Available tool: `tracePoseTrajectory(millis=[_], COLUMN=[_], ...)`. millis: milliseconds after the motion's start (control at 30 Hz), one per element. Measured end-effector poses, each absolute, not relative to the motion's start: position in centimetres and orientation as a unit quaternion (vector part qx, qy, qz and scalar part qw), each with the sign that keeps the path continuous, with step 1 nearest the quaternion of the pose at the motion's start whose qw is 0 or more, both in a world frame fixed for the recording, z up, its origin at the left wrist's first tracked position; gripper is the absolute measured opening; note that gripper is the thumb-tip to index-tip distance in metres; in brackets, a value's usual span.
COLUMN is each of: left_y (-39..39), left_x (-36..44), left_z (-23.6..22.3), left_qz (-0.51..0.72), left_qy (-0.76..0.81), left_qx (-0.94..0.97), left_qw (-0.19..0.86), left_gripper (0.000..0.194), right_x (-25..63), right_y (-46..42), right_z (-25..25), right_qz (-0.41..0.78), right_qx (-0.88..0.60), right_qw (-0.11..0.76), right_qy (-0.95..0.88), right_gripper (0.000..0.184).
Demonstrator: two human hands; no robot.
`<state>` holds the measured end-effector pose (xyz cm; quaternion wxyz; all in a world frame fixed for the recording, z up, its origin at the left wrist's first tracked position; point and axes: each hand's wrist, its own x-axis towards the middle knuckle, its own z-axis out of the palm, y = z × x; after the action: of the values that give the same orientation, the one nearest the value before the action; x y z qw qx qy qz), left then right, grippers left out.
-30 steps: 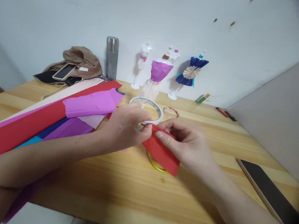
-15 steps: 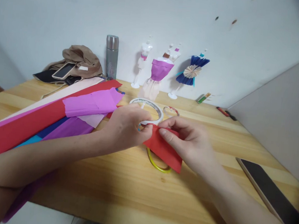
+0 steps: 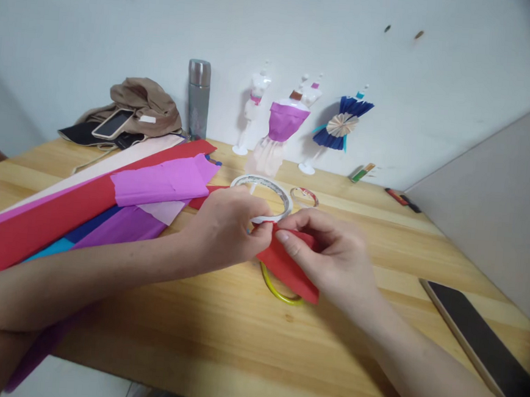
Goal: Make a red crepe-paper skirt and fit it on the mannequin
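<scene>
A piece of red crepe paper [image 3: 294, 262] is pinched between my two hands above the table. My left hand [image 3: 229, 223] has thumb and fingers closed on its upper left edge. Close beside it, my right hand [image 3: 329, 249] grips the same edge between thumb and forefinger, its other fingers curled. Just behind the hands lies a white roll of tape [image 3: 287, 203], partly covered by my left hand. A yellow tape ring [image 3: 276, 291] shows from under the red paper. Farther back is a smaller clear tape roll [image 3: 310, 196].
Crepe paper sheets [image 3: 85, 203] spread over the left side. Small dress forms, one in a purple top [image 3: 288, 121], one in blue [image 3: 344, 124], stand by the wall near a flask [image 3: 198, 101]. A phone [image 3: 474, 337] lies at right, a brown cloth bag [image 3: 148, 104] back left.
My right hand has shifted slightly left, toward my left hand, and its fingers now sit closer along the red paper's edge. The paper's lower corner has moved a little left.
</scene>
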<state>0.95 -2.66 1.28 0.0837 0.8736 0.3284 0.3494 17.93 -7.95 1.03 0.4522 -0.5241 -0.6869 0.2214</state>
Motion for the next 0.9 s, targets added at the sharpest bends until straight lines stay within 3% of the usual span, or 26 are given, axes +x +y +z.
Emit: tracePoseTrajectory(millis=[267, 900], left_y=[-2.77, -3.04], left_x=[0.99, 0.75], left_z=[0.98, 1.32], left_qz=[0.369, 0.339], left_qy=[0.312, 0.297], left_qx=[0.873, 0.890], left_qw=[0.070, 0.072], left_gripper=[0.020, 0.017], right_x=[17.94, 18.06], right_y=[-8.00, -7.60], right_z=[0.75, 0.65], right_qz=[0.165, 0.184], right_qx=[-0.536, -0.547], right_qw=[0.457, 0.464], right_qy=[-0.690, -0.672], right_gripper=[0.016, 0.025])
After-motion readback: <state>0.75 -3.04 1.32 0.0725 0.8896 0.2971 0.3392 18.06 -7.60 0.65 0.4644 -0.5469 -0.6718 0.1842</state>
